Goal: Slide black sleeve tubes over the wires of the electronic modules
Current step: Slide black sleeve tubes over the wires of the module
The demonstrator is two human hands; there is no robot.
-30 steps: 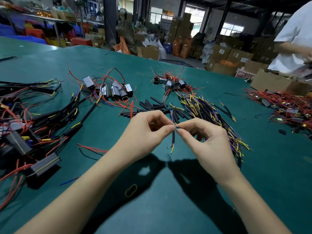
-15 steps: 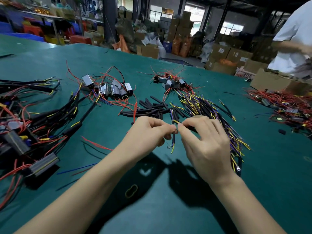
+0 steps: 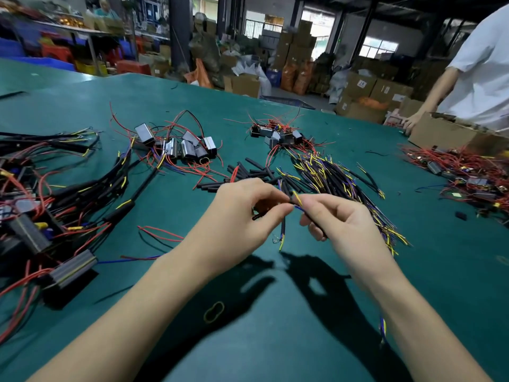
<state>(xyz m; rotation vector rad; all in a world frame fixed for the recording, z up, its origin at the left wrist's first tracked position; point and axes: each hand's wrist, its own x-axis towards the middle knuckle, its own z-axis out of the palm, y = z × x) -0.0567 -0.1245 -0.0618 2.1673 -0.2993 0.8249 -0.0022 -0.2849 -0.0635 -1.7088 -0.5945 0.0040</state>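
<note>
Over the green table (image 3: pixel 275 340), my left hand (image 3: pixel 242 216) pinches a short black sleeve tube (image 3: pixel 293 199) between thumb and fingertips. My right hand (image 3: pixel 344 224) grips a thin bundle of yellow and blue wires (image 3: pixel 298 206) whose tips meet the tube's end. Another sleeved lead (image 3: pixel 283 232) hangs down between the hands. Loose black sleeve tubes (image 3: pixel 248 175) lie just behind my hands. Modules with red wires (image 3: pixel 181 147) sit further back to the left, and a smaller cluster of modules (image 3: pixel 278 133) lies at the back centre.
A heap of sleeved yellow and blue wires (image 3: pixel 344 183) spreads to the right of my hands. Finished modules with black sleeves (image 3: pixel 41 205) crowd the left edge. A rubber band (image 3: pixel 213 311) lies near me. Another person (image 3: pixel 473 78) stands by a cardboard box (image 3: pixel 451 133) at the far right.
My hands rose slightly and drew a little apart. The left hand now holds the sleeve tube at the wire tips, and the right hand has shifted its grip down the wires.
</note>
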